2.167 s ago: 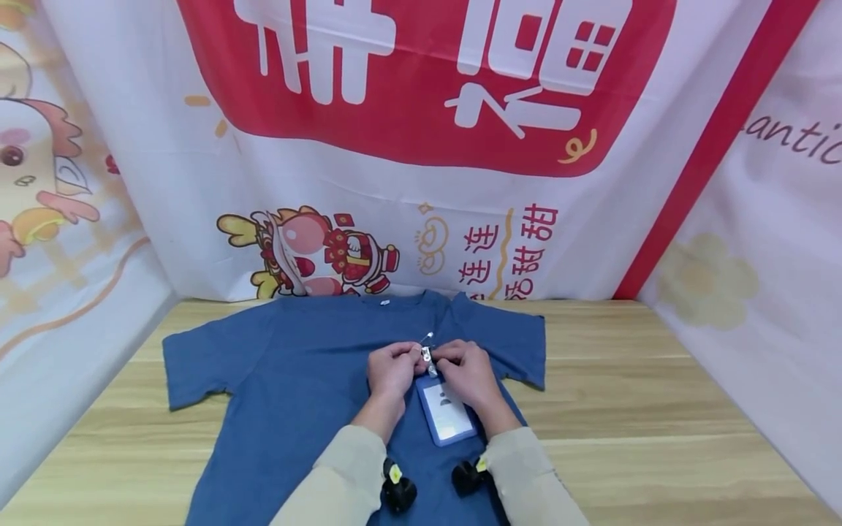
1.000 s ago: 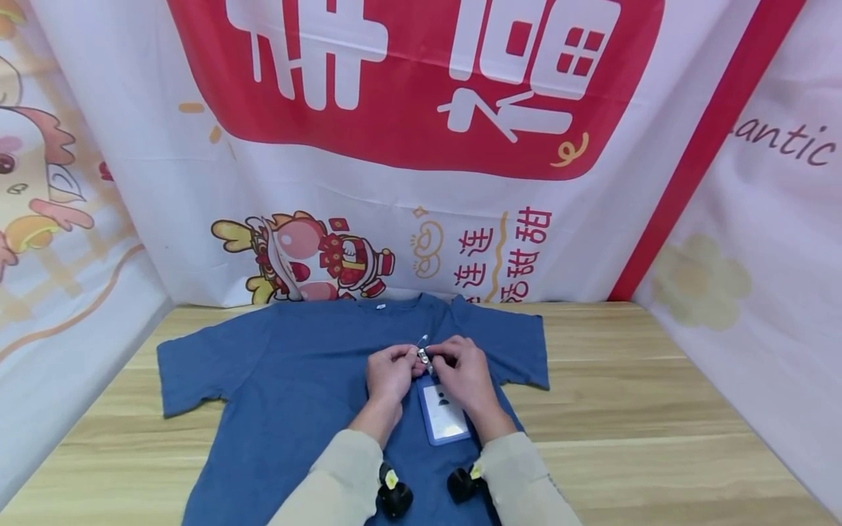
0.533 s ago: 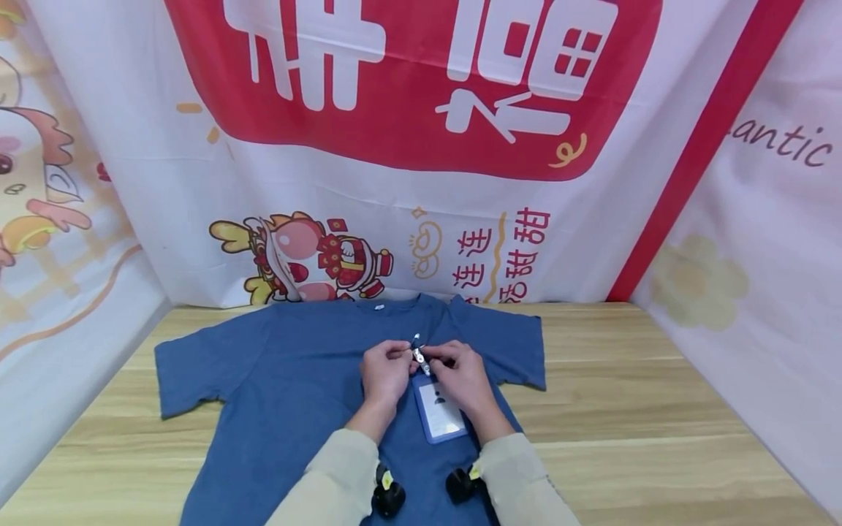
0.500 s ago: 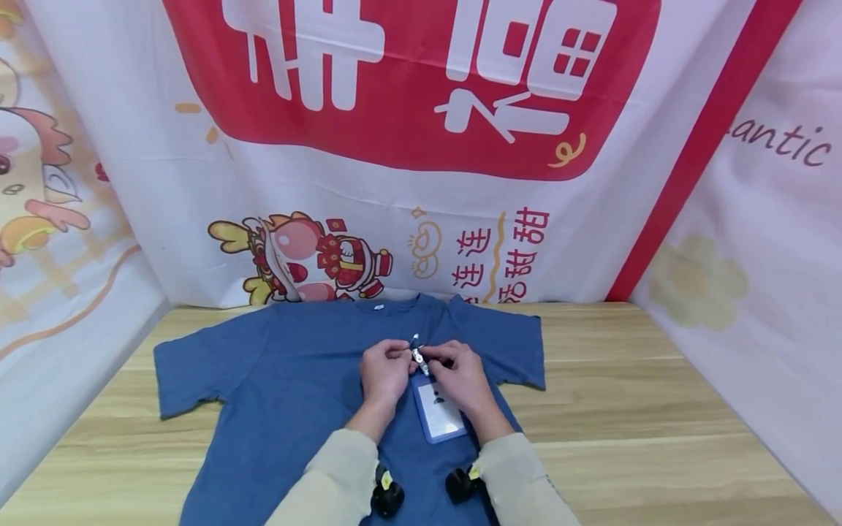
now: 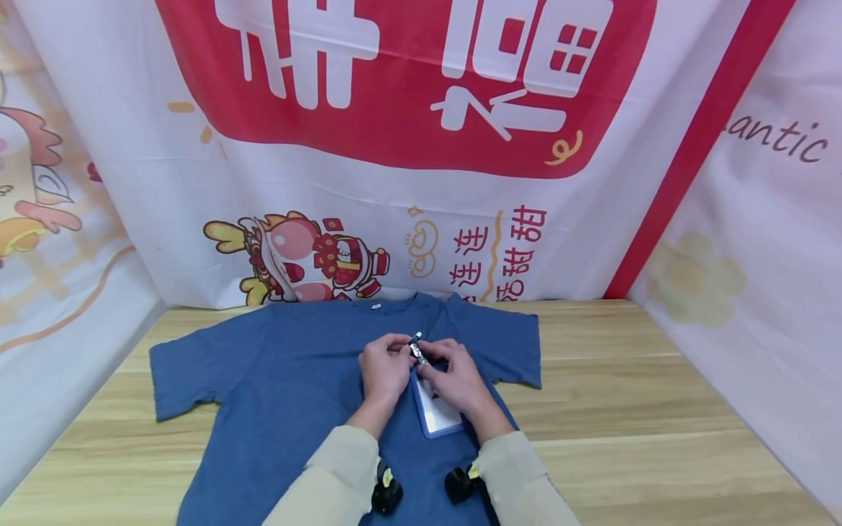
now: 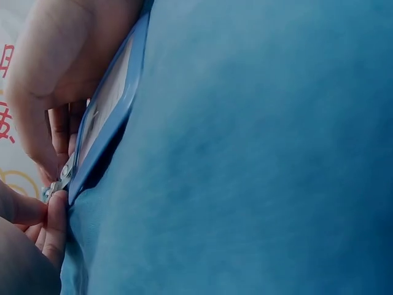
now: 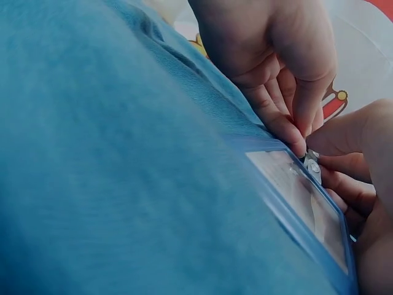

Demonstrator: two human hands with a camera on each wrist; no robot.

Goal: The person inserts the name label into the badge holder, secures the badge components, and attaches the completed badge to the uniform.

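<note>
A blue T-shirt [image 5: 296,394] lies spread on the table. On its chest is a blue-framed ID badge [image 5: 437,409] with a small metal badge clip [image 5: 417,352] at its top. My left hand [image 5: 384,369] pinches the upper end of the clip, close against the shirt cloth. From the other side, my right hand [image 5: 459,380] holds the clip between thumb and fingers, covering part of the badge. Both wrist views show the fingertips meeting at the clip [image 6: 59,184], beside the badge's edge [image 7: 288,215]. Whether cloth is caught in the clip cannot be told.
The wooden table [image 5: 625,409] extends to the right of the shirt. A printed white and red cloth [image 5: 421,153] hangs behind it, with more cloth on both sides. Dark wrist-worn devices [image 5: 387,493] sit below the cuffs.
The right hand has shifted slightly up and left, its thumb now over the badge's top. The clip's angle has changed between the fingers. The whole head view has drifted a little.
</note>
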